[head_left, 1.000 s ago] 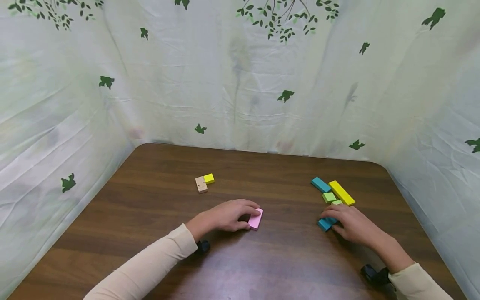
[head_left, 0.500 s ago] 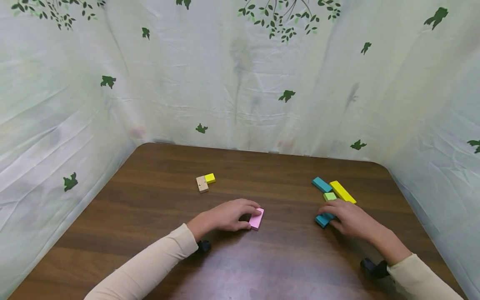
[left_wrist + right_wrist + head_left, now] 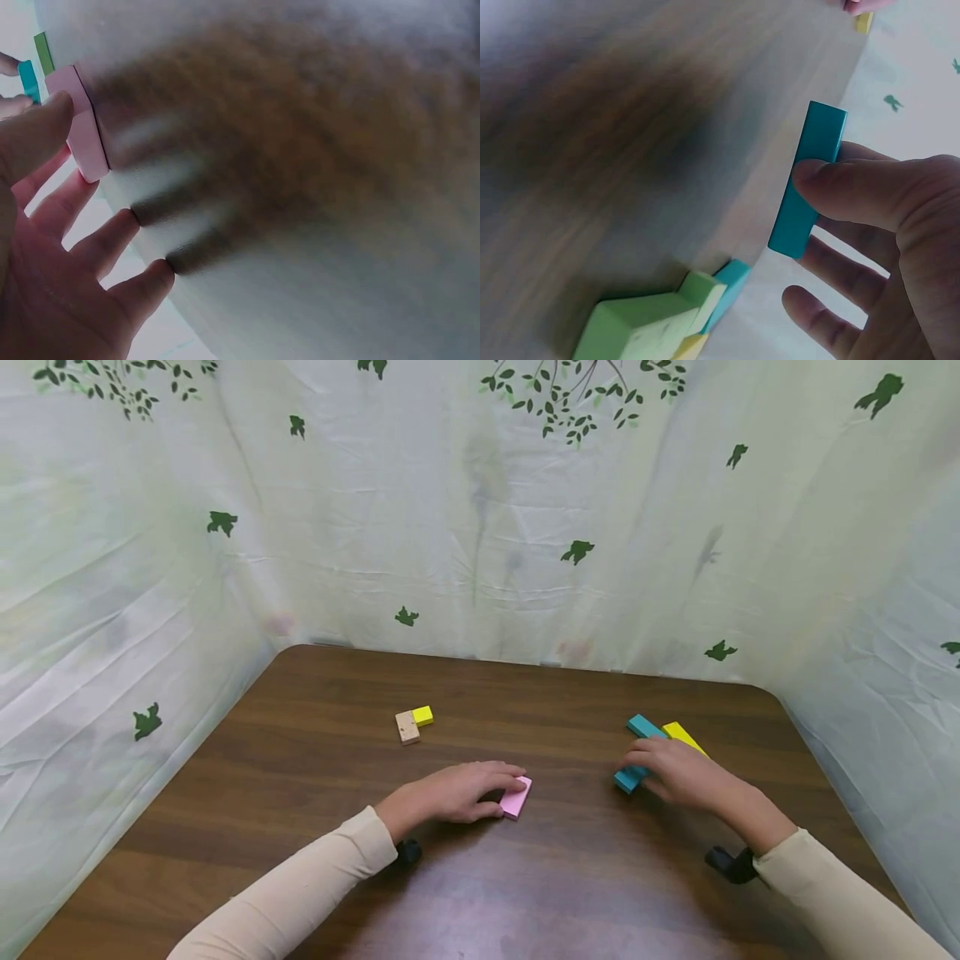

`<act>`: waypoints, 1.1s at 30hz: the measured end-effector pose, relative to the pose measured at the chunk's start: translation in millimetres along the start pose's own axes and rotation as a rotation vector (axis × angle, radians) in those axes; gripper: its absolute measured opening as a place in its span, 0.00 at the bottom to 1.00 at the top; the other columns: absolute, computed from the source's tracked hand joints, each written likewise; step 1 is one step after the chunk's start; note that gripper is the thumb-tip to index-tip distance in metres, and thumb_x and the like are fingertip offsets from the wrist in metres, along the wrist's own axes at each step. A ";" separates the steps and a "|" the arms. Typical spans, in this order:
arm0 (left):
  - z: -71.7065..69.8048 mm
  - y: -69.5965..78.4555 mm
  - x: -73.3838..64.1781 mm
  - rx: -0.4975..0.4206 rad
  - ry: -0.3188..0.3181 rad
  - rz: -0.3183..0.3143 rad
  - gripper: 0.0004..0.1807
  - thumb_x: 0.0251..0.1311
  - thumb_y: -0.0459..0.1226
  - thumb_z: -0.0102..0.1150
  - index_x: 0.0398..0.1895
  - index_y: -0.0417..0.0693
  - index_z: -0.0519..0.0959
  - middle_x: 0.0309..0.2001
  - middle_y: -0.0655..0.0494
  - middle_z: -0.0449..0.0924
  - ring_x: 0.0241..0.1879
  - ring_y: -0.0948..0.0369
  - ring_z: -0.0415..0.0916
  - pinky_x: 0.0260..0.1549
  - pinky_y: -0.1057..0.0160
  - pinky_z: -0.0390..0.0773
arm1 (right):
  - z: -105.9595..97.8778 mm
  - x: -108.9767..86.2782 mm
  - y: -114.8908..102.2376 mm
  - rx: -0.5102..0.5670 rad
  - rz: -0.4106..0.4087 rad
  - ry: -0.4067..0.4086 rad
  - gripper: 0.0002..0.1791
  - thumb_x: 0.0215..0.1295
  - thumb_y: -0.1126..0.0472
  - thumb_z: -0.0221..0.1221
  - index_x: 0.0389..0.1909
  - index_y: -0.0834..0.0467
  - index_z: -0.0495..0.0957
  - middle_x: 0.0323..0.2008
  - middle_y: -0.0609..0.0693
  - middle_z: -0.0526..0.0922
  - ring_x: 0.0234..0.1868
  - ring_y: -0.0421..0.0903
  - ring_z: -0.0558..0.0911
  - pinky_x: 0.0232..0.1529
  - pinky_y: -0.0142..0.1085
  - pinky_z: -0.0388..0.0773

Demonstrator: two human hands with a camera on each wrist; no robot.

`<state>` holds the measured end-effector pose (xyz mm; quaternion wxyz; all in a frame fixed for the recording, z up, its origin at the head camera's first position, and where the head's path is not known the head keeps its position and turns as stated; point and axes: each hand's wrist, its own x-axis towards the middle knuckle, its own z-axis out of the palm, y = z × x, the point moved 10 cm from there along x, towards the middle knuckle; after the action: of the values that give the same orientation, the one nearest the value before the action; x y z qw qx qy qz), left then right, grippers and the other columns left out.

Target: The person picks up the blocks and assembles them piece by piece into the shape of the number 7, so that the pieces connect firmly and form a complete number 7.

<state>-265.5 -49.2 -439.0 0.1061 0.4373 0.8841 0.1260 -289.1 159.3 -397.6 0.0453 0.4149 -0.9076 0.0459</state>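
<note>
1. Teal block [image 3: 826, 124], short, straight-edged and glossy: the right hand [image 3: 686, 777] pinches it, thumb across one broad face and fingers behind, spread only as far as its thickness. Whether it is fully clear of the table, I cannot tell.
2. It looks like painted wood, so I judge it light, stiff and hard to damage. The smooth finish might let it turn in a loose pinch; the middle of its broad faces, where the thumb sits, seems the best hold.
3. Pink block [image 3: 517, 800], well to the left of that pinch: it lies flat, with the left hand [image 3: 461, 792] gripping it between thumb and fingers. It should handle much the same, taken by opposite edges.
4. Just beside the right grip are green blocks [image 3: 637, 322]; beyond it lie a second teal block [image 3: 647, 727] and a long yellow block [image 3: 684, 737].
5. Beyond the left grip, a bare-wood block [image 3: 407, 727] touches a small yellow block [image 3: 423, 716].
6. The wood-grain table [image 3: 555, 893] is flat and faintly shiny; pale curtains [image 3: 450, 527] with green leaf prints hang past its far edge and sides.
</note>
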 end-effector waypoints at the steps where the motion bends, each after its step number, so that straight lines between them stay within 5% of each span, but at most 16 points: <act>1: 0.2 -0.2 -0.5 -0.003 -0.002 -0.002 0.24 0.71 0.41 0.55 0.69 0.50 0.71 0.73 0.51 0.67 0.74 0.53 0.63 0.71 0.51 0.66 | 0.7 3.0 -0.2 0.002 0.000 -0.001 0.18 0.56 0.68 0.68 0.48 0.54 0.84 0.43 0.46 0.84 0.45 0.47 0.82 0.47 0.43 0.82; 13: 6.7 -0.7 -4.3 -0.009 -0.020 -0.053 0.26 0.70 0.41 0.54 0.71 0.53 0.70 0.75 0.53 0.64 0.75 0.49 0.61 0.69 0.40 0.65 | 4.2 40.2 -6.8 0.012 -0.061 0.041 0.17 0.55 0.70 0.68 0.45 0.54 0.84 0.43 0.48 0.84 0.45 0.49 0.81 0.47 0.44 0.80; 20: 11.8 0.5 -3.8 0.003 -0.067 -0.106 0.29 0.70 0.41 0.55 0.73 0.58 0.66 0.77 0.58 0.59 0.77 0.45 0.56 0.68 0.33 0.61 | 14.6 59.2 -3.4 0.056 -0.041 -0.017 0.17 0.57 0.68 0.68 0.49 0.56 0.83 0.46 0.50 0.84 0.49 0.52 0.81 0.51 0.47 0.81; 33: 11.4 2.7 -1.0 0.049 -0.042 -0.109 0.27 0.71 0.44 0.54 0.73 0.59 0.67 0.76 0.59 0.62 0.75 0.49 0.60 0.67 0.35 0.65 | 26.4 90.4 -2.3 0.110 -0.001 -0.086 0.18 0.62 0.65 0.65 0.53 0.54 0.82 0.51 0.52 0.83 0.54 0.54 0.80 0.57 0.51 0.79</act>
<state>-259.5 -46.9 -448.8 0.1207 0.3936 0.9070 0.0889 -347.4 86.9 -412.8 -0.0164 0.4186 -0.9047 0.0778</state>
